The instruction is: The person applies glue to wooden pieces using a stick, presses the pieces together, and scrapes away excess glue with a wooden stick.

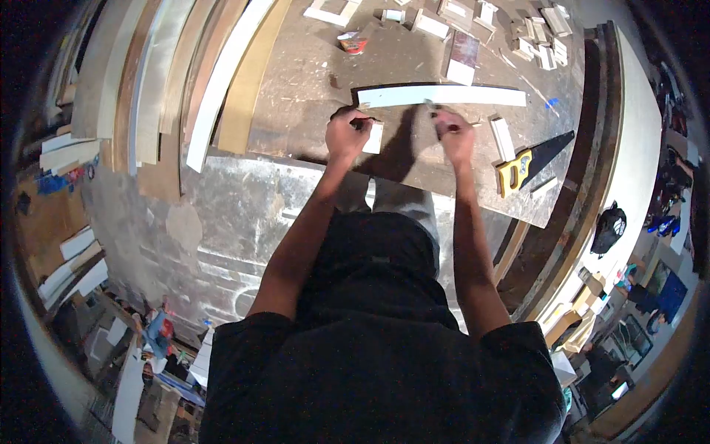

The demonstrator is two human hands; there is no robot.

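Red tub [353, 44]: printed label, lettering too small for you to read.
Left hand [347, 135]: yours is half curled, just beside a small white block [375, 138]; can't tell if it grips anything.
Right hand [453, 133]: yours is curled inward (blurred), near the white strip; can't tell what's between the fingers.
White strip [462, 95]: flat on the workbench [303, 81], crosswise just beyond your hands.
Arms: both reach forward over the bench edge, hands apart from each other.
Handsaw [529, 166]: yellow-handled, lying to the right of your right hand.
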